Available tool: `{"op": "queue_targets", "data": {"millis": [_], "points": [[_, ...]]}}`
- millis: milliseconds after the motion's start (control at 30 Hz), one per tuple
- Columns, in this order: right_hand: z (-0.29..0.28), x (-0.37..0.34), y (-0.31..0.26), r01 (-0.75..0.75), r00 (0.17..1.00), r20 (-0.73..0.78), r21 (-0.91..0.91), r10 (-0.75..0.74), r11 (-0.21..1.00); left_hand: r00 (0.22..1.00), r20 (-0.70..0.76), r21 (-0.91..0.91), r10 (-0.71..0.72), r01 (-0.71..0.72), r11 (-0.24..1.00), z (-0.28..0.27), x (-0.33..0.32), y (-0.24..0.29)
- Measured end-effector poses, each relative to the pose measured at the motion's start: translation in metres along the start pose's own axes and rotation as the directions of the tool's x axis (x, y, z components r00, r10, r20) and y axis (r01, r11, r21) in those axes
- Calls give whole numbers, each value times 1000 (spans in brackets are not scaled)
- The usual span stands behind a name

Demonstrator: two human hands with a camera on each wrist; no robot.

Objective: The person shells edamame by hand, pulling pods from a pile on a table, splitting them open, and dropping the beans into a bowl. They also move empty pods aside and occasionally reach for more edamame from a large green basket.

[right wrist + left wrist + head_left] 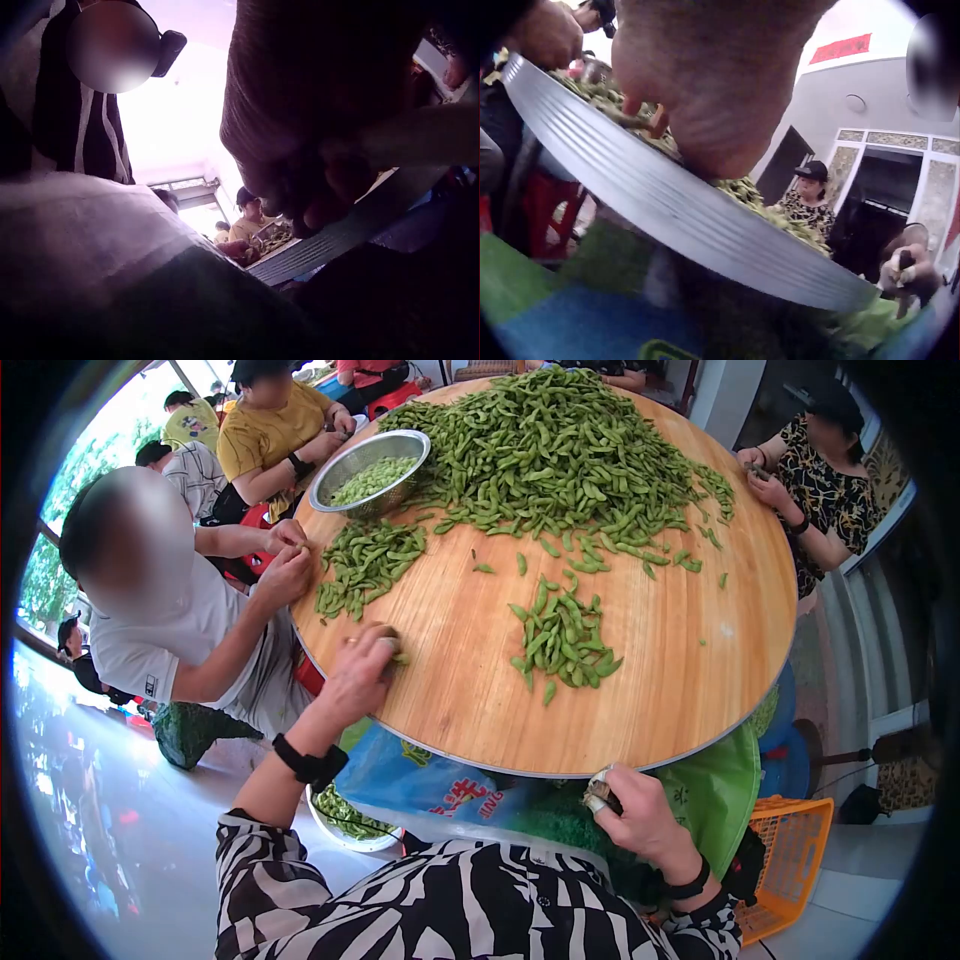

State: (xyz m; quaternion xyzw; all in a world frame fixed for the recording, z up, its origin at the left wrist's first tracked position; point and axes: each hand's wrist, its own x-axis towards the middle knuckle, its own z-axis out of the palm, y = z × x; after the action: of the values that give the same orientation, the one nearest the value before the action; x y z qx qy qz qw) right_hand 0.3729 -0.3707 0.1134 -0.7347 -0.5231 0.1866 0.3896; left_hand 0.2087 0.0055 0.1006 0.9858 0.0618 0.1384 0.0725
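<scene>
Orange crate (797, 845) on floor (80, 770); red banner (841, 48) high on wall (810, 105)

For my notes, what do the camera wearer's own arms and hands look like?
Both sleeves have a bold black-and-white pattern. A black band with a boxy piece circles the left wrist; another black band circles the right. The right hand seems to have a pale covering at a fingertip, its material unclear.

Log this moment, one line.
Left hand: over left edge of round wooden table; right hand: at near edge, grip unclear; small green pod pile: on table; silver metal bowl: shelled beans inside
</scene>
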Motion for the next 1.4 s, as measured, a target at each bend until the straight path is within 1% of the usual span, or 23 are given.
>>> {"op": "queue_targets", "data": {"millis": [67,100,167,300,367,433,467,533,567,633,700,767,800,867,967,1033,1100,1133,1167,1200,1300,1367,1400], "points": [[-2,0,0,-4,1000,0,0,4,1000,989,-6,78,-146,146,986,-8,-22,-10],[-1,0,1,5,1000,-10,2,-5,1000,990,-3,76,-143,143,987,-15,-35,-16],[-1,0,3,13,1000,-25,6,-13,1000,924,96,273,-371,334,902,-34,-54,-21],[0,2,4,26,999,-33,63,-24,998,959,-39,495,-279,261,829,-61,-39,10],[5,7,-1,41,998,-41,103,-37,994,981,-5,-8,-194,194,981,-50,-11,31],[8,7,-4,-49,998,-16,295,56,954,979,57,-363,-195,202,909,-24,21,64],[6,7,-7,-48,998,-15,289,55,956,983,85,-343,-164,183,921,-11,35,81],[-1,6,-14,-313,948,123,522,293,794,984,126,-301,-122,155,941,11,60,108],[-1,4,-12,-307,950,115,519,291,798,984,140,-280,-114,150,948,19,69,117],[0,-3,-6,-361,913,155,735,376,574,988,102,-277,-120,144,950,33,81,125],[4,-5,-4,-324,919,116,765,377,556,990,74,-278,-119,135,951,37,84,128],[7,-7,0,-286,909,116,873,401,395,994,55,-334,-90,103,937,37,83,128],[10,-8,1,-286,907,115,873,405,394,995,57,-337,-87,101,936,36,81,128],[19,-11,2,-266,903,150,931,403,250,998,12,-252,-57,59,966,33,76,126],[24,-10,1,-326,908,209,897,364,297,999,18,-225,47,-42,973,37,70,117],[16,-7,-6,-363,896,242,880,372,305,999,-46,-291,11,-24,956,39,64,112],[6,-1,-10,-413,894,275,812,354,412,994,-106,-358,-13,-26,933,35,64,112],[1,2,-9,-419,897,288,797,337,434,975,72,-632,-212,209,746,29,62,115],[-3,5,-13,-420,895,287,797,341,434,893,298,-789,-337,429,440,22,60,120],[-7,9,-17,-385,908,244,806,340,450,893,298,-791,-336,428,437,16,60,125],[-11,21,-25,-328,922,179,830,342,451,929,302,-897,-212,353,265,5,61,147],[-10,28,-29,-335,914,182,843,364,420,960,173,-964,-221,212,164,7,61,166],[-6,28,-27,-333,909,179,855,376,397,989,85,-954,-124,117,277,12,62,165]]}}
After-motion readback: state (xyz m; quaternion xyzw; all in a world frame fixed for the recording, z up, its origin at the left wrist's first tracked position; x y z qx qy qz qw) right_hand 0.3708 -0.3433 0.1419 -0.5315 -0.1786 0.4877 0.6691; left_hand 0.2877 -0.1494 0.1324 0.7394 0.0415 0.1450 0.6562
